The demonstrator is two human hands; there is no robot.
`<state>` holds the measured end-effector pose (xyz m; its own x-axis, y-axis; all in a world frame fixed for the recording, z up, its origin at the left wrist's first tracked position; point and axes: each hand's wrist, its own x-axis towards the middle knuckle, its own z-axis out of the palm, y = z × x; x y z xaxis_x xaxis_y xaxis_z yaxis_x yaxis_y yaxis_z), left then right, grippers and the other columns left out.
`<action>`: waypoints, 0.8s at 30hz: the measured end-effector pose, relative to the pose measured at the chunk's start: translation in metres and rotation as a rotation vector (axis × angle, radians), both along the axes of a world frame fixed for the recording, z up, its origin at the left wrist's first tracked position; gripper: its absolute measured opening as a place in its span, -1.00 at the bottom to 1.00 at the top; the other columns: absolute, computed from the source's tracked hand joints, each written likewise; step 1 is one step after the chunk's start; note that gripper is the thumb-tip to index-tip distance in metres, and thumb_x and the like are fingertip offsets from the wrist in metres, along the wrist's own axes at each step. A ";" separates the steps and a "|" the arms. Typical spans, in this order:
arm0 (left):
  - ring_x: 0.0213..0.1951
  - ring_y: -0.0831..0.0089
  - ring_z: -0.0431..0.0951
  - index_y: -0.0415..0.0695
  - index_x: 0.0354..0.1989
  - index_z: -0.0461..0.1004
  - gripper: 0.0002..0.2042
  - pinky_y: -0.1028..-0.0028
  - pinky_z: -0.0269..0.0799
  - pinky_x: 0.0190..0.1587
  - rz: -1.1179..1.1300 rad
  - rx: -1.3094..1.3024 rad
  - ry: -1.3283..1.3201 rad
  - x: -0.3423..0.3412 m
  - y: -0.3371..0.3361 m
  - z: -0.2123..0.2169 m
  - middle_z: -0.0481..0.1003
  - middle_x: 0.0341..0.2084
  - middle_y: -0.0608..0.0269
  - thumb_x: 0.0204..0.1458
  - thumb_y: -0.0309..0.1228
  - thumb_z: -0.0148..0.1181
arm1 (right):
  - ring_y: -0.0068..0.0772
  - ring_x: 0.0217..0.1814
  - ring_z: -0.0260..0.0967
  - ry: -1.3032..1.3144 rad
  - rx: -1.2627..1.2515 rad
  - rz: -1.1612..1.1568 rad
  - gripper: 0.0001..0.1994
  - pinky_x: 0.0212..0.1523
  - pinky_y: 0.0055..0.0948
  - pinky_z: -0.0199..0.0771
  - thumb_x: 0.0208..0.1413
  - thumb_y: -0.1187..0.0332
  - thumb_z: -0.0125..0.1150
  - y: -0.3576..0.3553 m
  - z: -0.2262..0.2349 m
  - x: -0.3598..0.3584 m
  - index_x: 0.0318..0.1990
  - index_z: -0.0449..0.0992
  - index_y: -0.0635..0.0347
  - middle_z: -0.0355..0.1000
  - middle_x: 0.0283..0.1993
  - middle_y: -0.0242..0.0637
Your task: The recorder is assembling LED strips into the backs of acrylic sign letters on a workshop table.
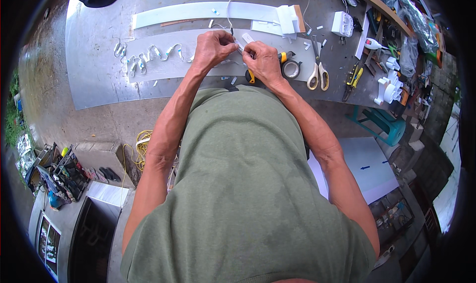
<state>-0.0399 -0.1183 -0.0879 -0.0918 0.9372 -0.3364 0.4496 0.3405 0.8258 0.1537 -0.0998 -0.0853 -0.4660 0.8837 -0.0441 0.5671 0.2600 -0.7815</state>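
Note:
My left hand (213, 49) is closed in a pinch above the metal table, its fingertips on a thin pale wire (229, 14) with a dark section near the fingers. Close beside it, my right hand (263, 62) is also pinched, with what it holds mostly hidden by the fingers. A small white piece (248, 37) shows just beyond the right fingertips. Left of my hands, a wired string of small white modules (154, 53) lies in loose zigzags on a pale flat sheet (173, 73).
Right of my hands lie a tape roll (291, 69), scissors (323, 77) with cream handles and yellow-handled pliers (357, 77). A long white strip (198, 14) lies across the back. Tools and white parts (390, 88) crowd the table's right end; a green stool (384, 124) stands below.

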 end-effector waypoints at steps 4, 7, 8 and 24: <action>-0.38 0.40 0.70 -0.24 -0.28 0.69 -0.71 0.45 0.60 -0.25 0.000 0.013 0.020 0.001 0.000 -0.004 0.68 -0.44 0.07 -0.13 -0.30 0.48 | -0.07 -0.37 0.52 -0.001 -0.031 0.000 -0.89 -0.27 -0.20 0.52 0.01 0.42 0.28 0.000 0.003 0.000 -0.37 0.58 0.27 0.52 -0.39 -0.11; -0.41 0.39 0.70 -0.23 -0.30 0.69 -0.72 0.44 0.59 -0.27 -0.003 0.029 0.019 0.002 0.001 -0.004 0.67 -0.46 0.08 -0.14 -0.31 0.47 | -0.07 -0.35 0.53 -0.013 -0.024 0.009 -0.89 -0.26 -0.20 0.52 0.01 0.42 0.28 0.000 0.001 0.000 -0.36 0.57 0.27 0.52 -0.39 -0.11; -0.39 0.43 0.69 -0.24 -0.29 0.69 -0.72 0.46 0.60 -0.27 -0.012 0.011 0.044 0.003 0.002 -0.004 0.68 -0.46 0.11 -0.12 -0.31 0.47 | -0.07 -0.35 0.53 -0.013 -0.025 0.009 -0.89 -0.26 -0.20 0.52 0.01 0.42 0.28 0.000 0.000 0.000 -0.36 0.57 0.27 0.52 -0.39 -0.11; -0.44 0.46 0.66 -0.26 -0.33 0.68 -0.73 0.47 0.57 -0.30 -0.060 -0.065 0.104 0.004 0.012 0.001 0.66 -0.49 0.13 -0.16 -0.33 0.46 | -0.46 -0.56 0.55 -0.014 -0.553 -0.136 -0.75 -0.42 -0.39 0.55 0.12 0.26 0.34 0.019 0.015 -0.001 -0.37 0.66 0.33 0.59 -0.54 -0.18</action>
<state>-0.0357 -0.1059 -0.0866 -0.0742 0.9188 -0.3877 0.5529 0.3615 0.7508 0.1526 -0.0812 -0.0702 -0.3459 0.7794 -0.5225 0.5778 -0.2619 -0.7731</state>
